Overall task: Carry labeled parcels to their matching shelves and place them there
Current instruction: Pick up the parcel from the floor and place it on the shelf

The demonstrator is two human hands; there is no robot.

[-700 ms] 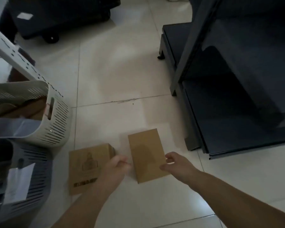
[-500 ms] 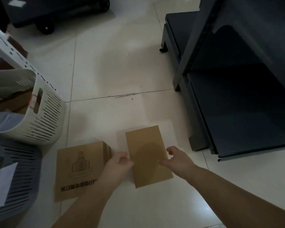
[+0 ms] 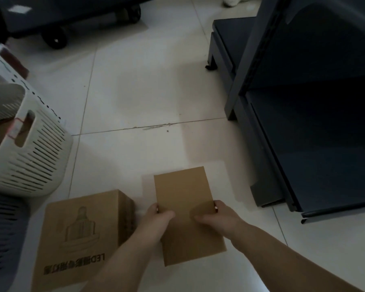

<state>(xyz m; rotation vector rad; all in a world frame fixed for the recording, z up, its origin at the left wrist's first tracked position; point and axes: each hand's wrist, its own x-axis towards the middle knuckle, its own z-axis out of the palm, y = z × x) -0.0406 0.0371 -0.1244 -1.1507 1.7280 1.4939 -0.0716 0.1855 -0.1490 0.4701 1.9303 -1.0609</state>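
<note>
Left hand (image 3: 159, 217): forearm enters from the bottom edge and reaches forward; thumb lies on top of the flat cardboard parcel (image 3: 188, 213), fingers wrapped around its left long edge, closed on it.
Right hand (image 3: 216, 218): forearm comes in from the lower right; thumb on the parcel's top face, fingers curled over the right long edge, gripping it.
Flat cardboard parcel: plain brown face up, held between both hands low over the tiled floor (image 3: 148, 93); long axis runs away from the person, far end tilted slightly left. Whether its near end touches the floor cannot be told.
Printed carton (image 3: 80, 237): on the floor just left of the left forearm, its lettering upside down to the viewer.
White slotted basket (image 3: 30, 157): left, beyond the carton, cardboard inside.
Dark shelf unit (image 3: 316, 127): right, its low shelves bare.
Wheeled cart (image 3: 72, 15): far, top left.
</note>
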